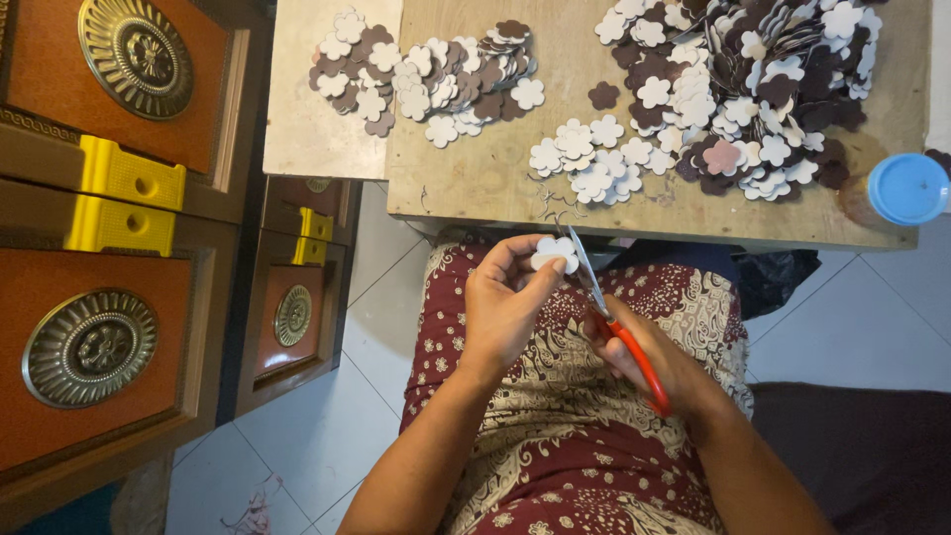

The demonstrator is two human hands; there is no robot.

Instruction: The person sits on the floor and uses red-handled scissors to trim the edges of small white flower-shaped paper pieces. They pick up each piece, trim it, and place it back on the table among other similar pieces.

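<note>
i see a pale wooden board (475, 178) across the far side, strewn with heaps of flat flower-shaped cutouts, white and dark brown (753, 89), the biggest heap far right and a smaller one (426, 74) far left. a blue round lid on a jar (906, 188) stands at the board's right edge. to the left are brown wooden cabinets with embossed brass medallions (89, 347) and yellow plastic clips (129, 173). near me is a lap in patterned maroon and cream cloth (575, 426). my left hand (505, 307) pinches one small white flower-shaped cutout (555, 253) between thumb and fingertips, just off the board's near edge. my right hand (654, 362) is closed round red-handled scissors (609, 317), the blade touching the cutout's right side. i judge the cutout light, thin and bendy, best held by its petals' flat faces, away from the blade.
</note>
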